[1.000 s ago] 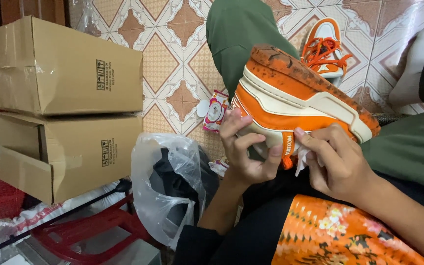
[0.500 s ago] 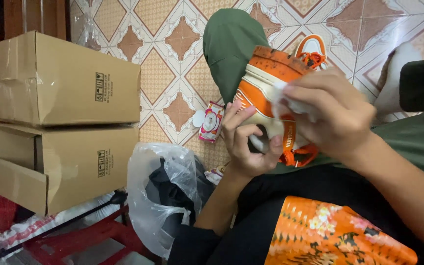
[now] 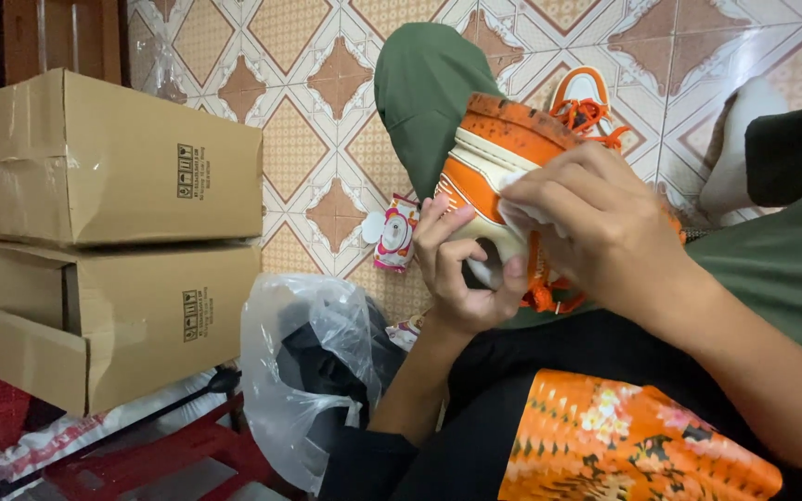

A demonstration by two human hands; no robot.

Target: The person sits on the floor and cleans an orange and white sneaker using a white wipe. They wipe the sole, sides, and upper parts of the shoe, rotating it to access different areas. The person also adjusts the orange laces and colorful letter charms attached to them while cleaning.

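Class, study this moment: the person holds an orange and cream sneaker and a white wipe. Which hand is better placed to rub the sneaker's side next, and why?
Probably the right hand: it already presses the white wipe against the sneaker. The left hand is busy with its grip on the sneaker from below, steadying it.

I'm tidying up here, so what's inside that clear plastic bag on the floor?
The clear plastic bag holds something dark, black or navy, seemingly soft and bunched. The crinkled plastic and glare hide what kind of thing it is, and the bag's bottom is cut off by the person's dark sleeve.
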